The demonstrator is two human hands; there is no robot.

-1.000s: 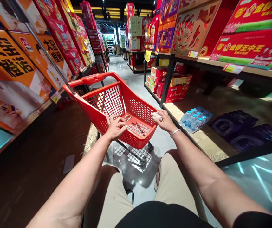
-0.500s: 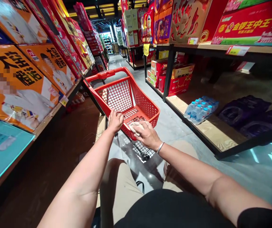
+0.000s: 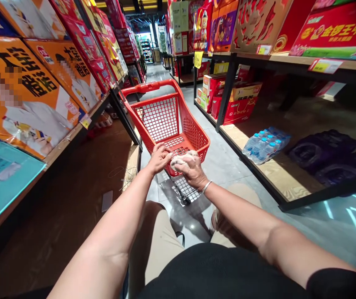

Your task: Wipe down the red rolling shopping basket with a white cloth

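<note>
A red plastic shopping cart [image 3: 193, 121] with a lattice basket stands in the aisle before my knees, its near end towards me. My left hand [image 3: 160, 159] is on the near left corner of the cart, the fingers curled over its rim. In my right hand [image 3: 196, 174] is a crumpled off-white cloth [image 3: 181, 159], bunched under the fingers at the cart's near rim. The palm side of this hand is hidden. A thin bracelet [image 3: 207, 186] circles my right wrist. The basket's floor shows through the lattice.
Orange boxes [image 3: 25, 91] and a teal box [image 3: 10, 178] fill the left shelf. On the right lower shelf lie a pack of water bottles [image 3: 265, 144] and purple packs [image 3: 324, 151]. A black shelf post [image 3: 227, 91] stands right of the cart. Grey floor [image 3: 220, 162] runs between the shelves.
My right hand has moved slightly left along the near rim with the cloth, closer to my left hand. More of the cloth shows. The left hand stays at its corner; the view has shifted slightly.
</note>
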